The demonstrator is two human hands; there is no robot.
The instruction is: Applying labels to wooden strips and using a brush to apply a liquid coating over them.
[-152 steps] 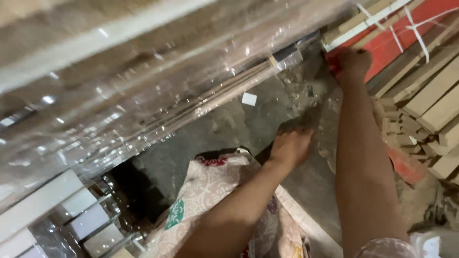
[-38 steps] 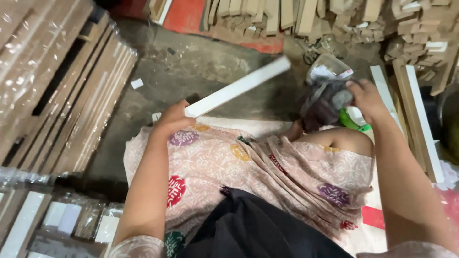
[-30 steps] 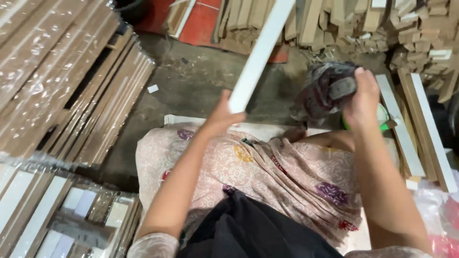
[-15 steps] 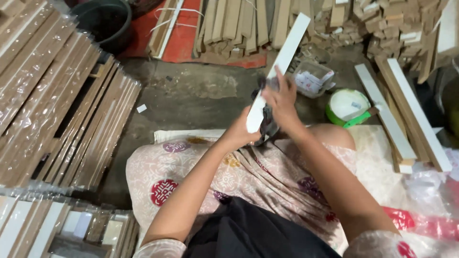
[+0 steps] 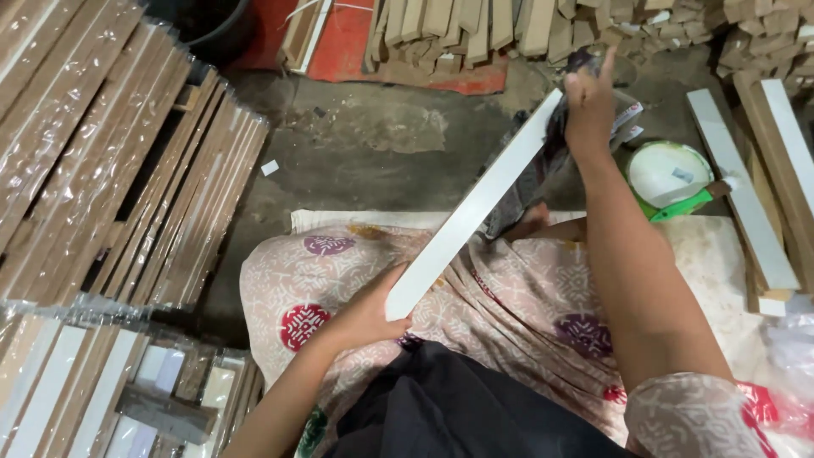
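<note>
Holding: left hand [image 5: 369,312] is wrapped around the near end of a long flat white board strip [image 5: 475,206], thumb on top, fingers curled under, so a closed grip on it.
Strip position: it runs diagonally from that hand, low over the lap, up and to the right, with the far end tipped away toward the floor and reaching the other hand.
Right hand: right hand [image 5: 591,100] is up at the far end of the strip, clutching a dark crumpled rag [image 5: 543,161] and pressing it against the strip's edge. Closed around the rag, index finger poking upward.
Rag vs strip: the rag hangs down on the right side of the strip, touching it near the top end.
Lap: pale patterned cloth with red and purple round motifs [image 5: 517,297] covers the knees, right under the strip.
Floor stuff: round white lid with green rim [image 5: 670,174] sits just right of the right forearm, on the grey concrete floor [image 5: 373,144].
Right side: more loose white-faced boards [image 5: 742,195] lie beside the lid.
Left side: stacks of brown strips wrapped in clear plastic [image 5: 102,144], well apart from both hands.
Back: pile of short tan wooden offcuts [image 5: 475,30] along the top, partly on a red mat [image 5: 348,42].
</note>
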